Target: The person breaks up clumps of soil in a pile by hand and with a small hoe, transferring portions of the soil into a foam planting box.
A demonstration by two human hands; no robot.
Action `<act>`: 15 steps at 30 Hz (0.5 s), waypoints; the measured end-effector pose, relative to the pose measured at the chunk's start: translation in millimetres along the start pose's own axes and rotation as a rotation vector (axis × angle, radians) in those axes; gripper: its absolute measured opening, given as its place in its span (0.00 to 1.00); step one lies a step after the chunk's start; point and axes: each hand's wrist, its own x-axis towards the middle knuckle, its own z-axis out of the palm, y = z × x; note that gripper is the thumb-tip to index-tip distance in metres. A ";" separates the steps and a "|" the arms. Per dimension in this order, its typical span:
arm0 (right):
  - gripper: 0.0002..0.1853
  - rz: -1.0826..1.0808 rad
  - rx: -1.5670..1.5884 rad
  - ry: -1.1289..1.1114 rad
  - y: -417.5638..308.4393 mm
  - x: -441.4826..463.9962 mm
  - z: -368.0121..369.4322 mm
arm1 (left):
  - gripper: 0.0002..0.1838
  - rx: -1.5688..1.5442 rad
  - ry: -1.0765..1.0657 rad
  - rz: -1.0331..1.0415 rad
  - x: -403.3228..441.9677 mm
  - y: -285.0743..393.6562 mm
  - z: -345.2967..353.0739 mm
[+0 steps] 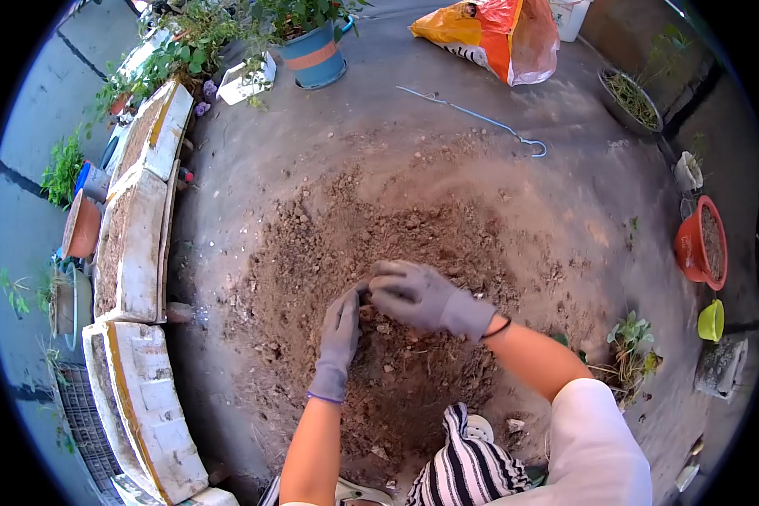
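Both hands wear grey gloves and meet over a spread heap of loose brown soil [312, 244]. My left hand [340, 333] points away from me, its fingers pressed together and the tips by my right hand's fingertips. Reaching in from the right, my right hand [413, 295] has its fingers bent and closed toward the left hand. A small dark bit shows between the fingertips, but I cannot make out what it is. Clods and crumbs of soil lie just under and around both hands.
White foam planter boxes [143, 244] line the left side. At the back stand a blue pot [314, 61] and an orange bag [497, 38], with a blue wire hanger [481, 116] nearer. To the right are an uprooted plant [628, 358] and a red pot [691, 249].
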 end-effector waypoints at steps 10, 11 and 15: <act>0.39 0.845 -0.560 -0.328 137.2 105.3 -24.9 | 0.21 0.178 0.024 0.002 0.4 15.5 1.4; 0.39 0.845 -0.552 -0.336 133.7 111.7 -15.1 | 0.21 0.171 0.030 0.008 -1.3 12.0 1.5; 0.41 0.636 -0.292 -0.537 125.4 106.3 -2.0 | 0.20 0.117 0.060 -0.053 -0.4 13.1 1.4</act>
